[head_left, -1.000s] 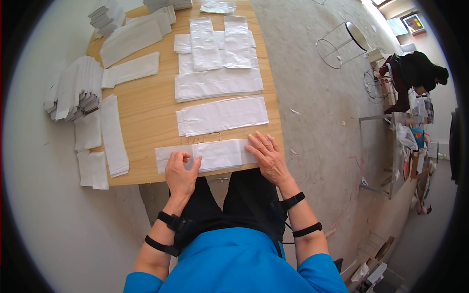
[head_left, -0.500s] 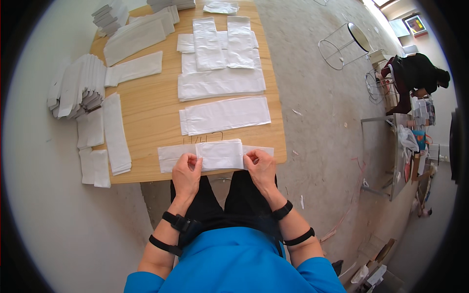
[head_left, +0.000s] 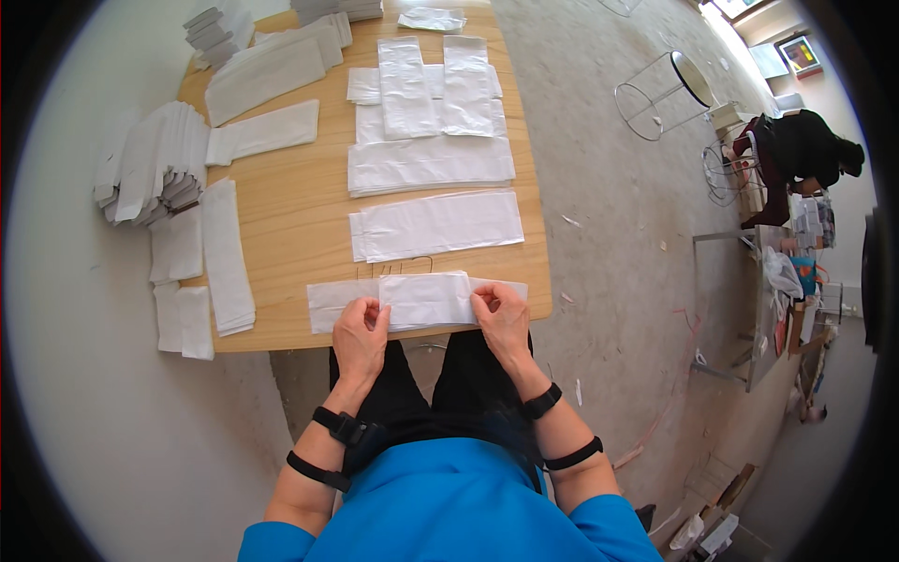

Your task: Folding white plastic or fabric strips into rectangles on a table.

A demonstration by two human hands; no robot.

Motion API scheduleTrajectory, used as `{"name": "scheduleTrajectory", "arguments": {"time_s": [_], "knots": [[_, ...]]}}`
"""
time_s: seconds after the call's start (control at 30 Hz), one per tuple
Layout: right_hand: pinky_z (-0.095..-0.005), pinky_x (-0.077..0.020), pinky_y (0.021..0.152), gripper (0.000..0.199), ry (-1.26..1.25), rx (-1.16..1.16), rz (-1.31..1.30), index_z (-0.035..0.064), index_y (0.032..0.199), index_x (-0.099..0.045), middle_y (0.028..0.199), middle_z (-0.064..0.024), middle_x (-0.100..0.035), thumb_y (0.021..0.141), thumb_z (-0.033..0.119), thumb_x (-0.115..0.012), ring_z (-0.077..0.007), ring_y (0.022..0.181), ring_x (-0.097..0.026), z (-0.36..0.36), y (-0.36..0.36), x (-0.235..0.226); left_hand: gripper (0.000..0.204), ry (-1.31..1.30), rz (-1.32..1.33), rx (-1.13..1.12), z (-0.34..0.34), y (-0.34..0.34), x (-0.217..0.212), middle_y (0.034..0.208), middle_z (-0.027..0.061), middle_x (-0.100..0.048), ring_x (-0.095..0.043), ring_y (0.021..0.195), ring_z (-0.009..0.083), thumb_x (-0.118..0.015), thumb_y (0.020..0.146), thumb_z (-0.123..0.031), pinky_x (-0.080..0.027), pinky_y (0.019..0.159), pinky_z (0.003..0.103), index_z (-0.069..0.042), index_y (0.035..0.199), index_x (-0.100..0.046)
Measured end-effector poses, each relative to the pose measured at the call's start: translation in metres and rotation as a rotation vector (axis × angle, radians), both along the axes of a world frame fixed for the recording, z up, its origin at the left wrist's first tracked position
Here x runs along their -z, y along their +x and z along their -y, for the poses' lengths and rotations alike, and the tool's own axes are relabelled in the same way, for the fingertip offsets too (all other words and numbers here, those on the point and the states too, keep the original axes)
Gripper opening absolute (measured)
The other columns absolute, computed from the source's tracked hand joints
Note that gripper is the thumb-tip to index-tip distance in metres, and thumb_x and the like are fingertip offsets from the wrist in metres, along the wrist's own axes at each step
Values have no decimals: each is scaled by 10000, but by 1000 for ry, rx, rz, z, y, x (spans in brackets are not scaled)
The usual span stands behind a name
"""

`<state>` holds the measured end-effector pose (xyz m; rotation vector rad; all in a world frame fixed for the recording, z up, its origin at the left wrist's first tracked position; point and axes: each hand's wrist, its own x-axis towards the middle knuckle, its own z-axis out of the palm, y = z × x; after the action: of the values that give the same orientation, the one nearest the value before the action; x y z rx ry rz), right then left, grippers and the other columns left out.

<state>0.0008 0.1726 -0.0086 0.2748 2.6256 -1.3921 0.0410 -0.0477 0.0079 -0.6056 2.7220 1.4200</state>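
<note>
At the near edge of the wooden table, a white folded sheet (head_left: pixel 425 298) lies across a longer, thinner white strip (head_left: pixel 339 302), whose ends stick out on both sides. My left hand (head_left: pixel 361 328) is closed at the sheet's left edge, thumb and fingertips pinching it. At the right edge, my right hand (head_left: pixel 502 317) pinches it in the same way. Just beyond lies a flat white folded piece (head_left: pixel 440 227). Behind that, several wider white pieces (head_left: pixel 431 164) overlap, with two narrower ones (head_left: pixel 405 89) laid on top lengthwise. Whether they are paper or thin plastic, I cannot tell.
The wooden table (head_left: pixel 290 220) has a rounded right corner. White folded stacks (head_left: pixel 159 164) lean along the wall at left, with more strips (head_left: pixel 228 258) beside them. On the floor at right are a round stool (head_left: pixel 691 79), a metal-legged table (head_left: pixel 768 309) and a person bending (head_left: pixel 796 145).
The whole view has shifted slightly, so the table things sit a little farther right in the picture. Both hands stay at the sheet's two edges.
</note>
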Motion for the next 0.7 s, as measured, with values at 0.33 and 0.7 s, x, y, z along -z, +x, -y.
{"name": "scheduleTrajectory", "arguments": {"time_s": [0.33, 0.7], "knots": [[-397, -501, 746, 328, 331, 100, -167, 38, 1004, -616, 964, -125, -603, 725, 112, -772, -308, 877, -617, -37, -8, -1, 173, 27, 91, -25, 0, 3, -3, 684, 67, -615, -570, 601, 181, -684, 851, -186, -457, 576, 316, -31, 786, -641], [-384, -490, 682, 268, 328, 41, -219, 44, 980, -635, 932, -94, -608, 743, 92, -753, -276, 743, -599, -50, -22, 0, 154, 32, 6, -31, 6, 5, 5, 803, 49, -638, -527, 593, 88, -689, 853, -133, -424, 546, 236, -19, 948, -648]]}}
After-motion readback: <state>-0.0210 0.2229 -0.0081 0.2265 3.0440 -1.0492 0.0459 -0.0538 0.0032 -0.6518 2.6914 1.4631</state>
